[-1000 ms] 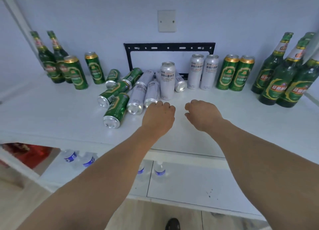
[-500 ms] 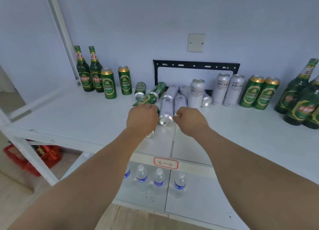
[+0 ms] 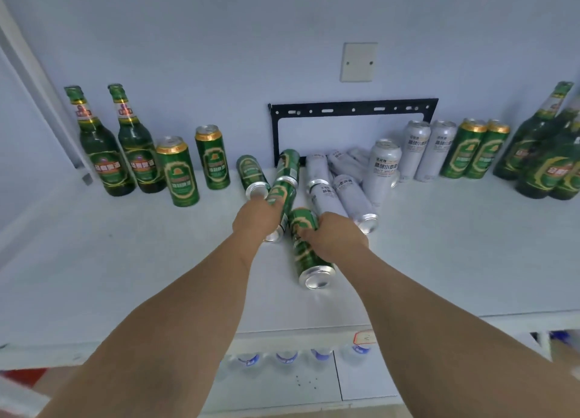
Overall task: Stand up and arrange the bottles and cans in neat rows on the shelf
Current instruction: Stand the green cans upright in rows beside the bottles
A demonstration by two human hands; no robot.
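A heap of lying cans fills the middle of the white shelf [image 3: 110,260]. My left hand [image 3: 255,221] grips a lying green can [image 3: 281,197] in that heap. My right hand [image 3: 332,238] is closed on another green can [image 3: 309,257], which lies with its silver bottom towards me. Two more green cans [image 3: 251,174] lie behind, and several silver cans [image 3: 353,197] lie to the right. One silver can [image 3: 383,166] stands upright in the heap. Two green bottles [image 3: 100,153] and two upright green cans [image 3: 177,172] stand at the left.
At the right stand two silver cans [image 3: 425,149], two green cans [image 3: 474,150] and several green bottles [image 3: 546,153]. A black metal bracket [image 3: 351,108] hangs on the back wall. Water bottles [image 3: 284,356] stand on the lower shelf. A white frame post [image 3: 40,84] slants at the left.
Both hands have reached into the heap and closed on green cans. The right hand's can now lies pulled towards me. The view has shifted towards the left of the shelf.
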